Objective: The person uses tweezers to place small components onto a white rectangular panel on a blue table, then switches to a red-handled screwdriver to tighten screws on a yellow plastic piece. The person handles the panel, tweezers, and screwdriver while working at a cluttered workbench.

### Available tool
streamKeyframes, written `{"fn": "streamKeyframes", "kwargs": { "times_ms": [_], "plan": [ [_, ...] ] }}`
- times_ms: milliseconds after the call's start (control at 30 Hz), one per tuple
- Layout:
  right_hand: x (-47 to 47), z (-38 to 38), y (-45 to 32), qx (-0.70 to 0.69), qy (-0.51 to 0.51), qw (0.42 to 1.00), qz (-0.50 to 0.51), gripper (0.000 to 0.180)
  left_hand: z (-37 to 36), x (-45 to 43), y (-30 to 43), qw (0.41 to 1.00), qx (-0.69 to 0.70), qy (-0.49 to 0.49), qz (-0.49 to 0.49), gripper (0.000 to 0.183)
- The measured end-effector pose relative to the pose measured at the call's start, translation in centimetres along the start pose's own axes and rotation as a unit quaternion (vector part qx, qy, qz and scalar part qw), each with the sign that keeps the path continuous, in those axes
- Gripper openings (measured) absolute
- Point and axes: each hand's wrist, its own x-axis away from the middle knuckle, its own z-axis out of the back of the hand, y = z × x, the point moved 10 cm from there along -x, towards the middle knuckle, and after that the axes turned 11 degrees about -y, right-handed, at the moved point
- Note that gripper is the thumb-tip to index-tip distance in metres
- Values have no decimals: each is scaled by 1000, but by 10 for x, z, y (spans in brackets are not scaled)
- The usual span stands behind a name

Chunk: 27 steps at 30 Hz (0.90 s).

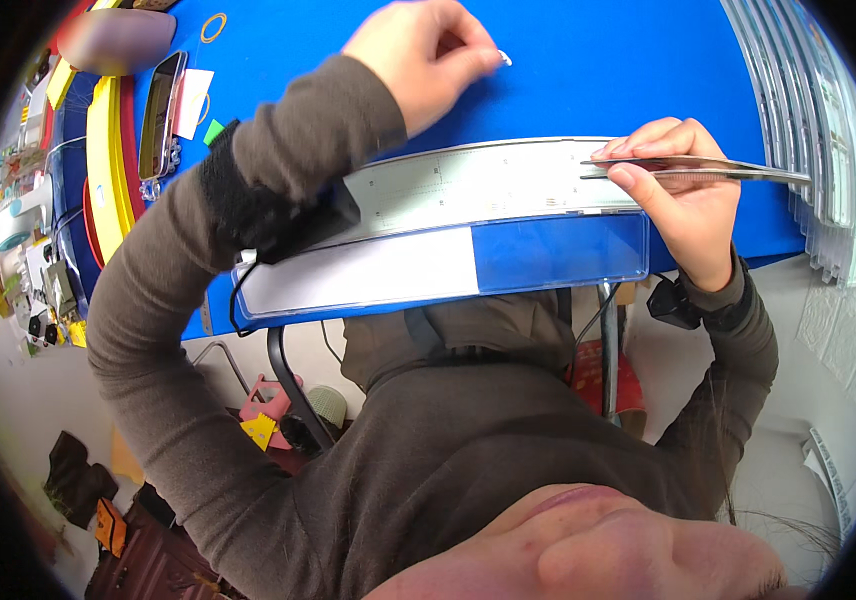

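Note:
My left hand [435, 64], raised over the blue tabletop [608, 67], pinches a tiny white piece [504, 58] between thumb and forefinger. At the right, my right hand [679, 191] holds metal tweezers [735, 171] sideways. Their two tips point left and stand apart, above the right end of a long pale strip [465, 180] with small printed marks and a few tiny pieces on it. Along the near table edge lies a shallow clear plastic case part [563, 251], with white paper [368, 274] over its left portion. My left forearm and its black strap hide the strip's left end.
Several long clear cases [810, 112] are stacked at the right. At the left lie a phone [162, 112], a white paper piece [193, 103], a rubber band [213, 28], clear beads [174, 155] and curved yellow strips [109, 172]. A blurred rounded object [117, 41] is at the upper left.

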Motion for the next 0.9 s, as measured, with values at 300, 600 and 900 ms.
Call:
{"fn": "streamKeyframes", "kwargs": {
  "times_ms": [300,600,900],
  "plan": [
    [-3,4,16,-31,48,995,-79,18,-58,29,24,989,106,-73,-69,26],
    [-3,-2,14,-8,33,996,-82,17,-63,32,23,988,123,-77,-60,27],
    [-3,-7,10,1,4,996,-85,17,-65,33,26,991,89,-71,-74,25]
  ]
}}
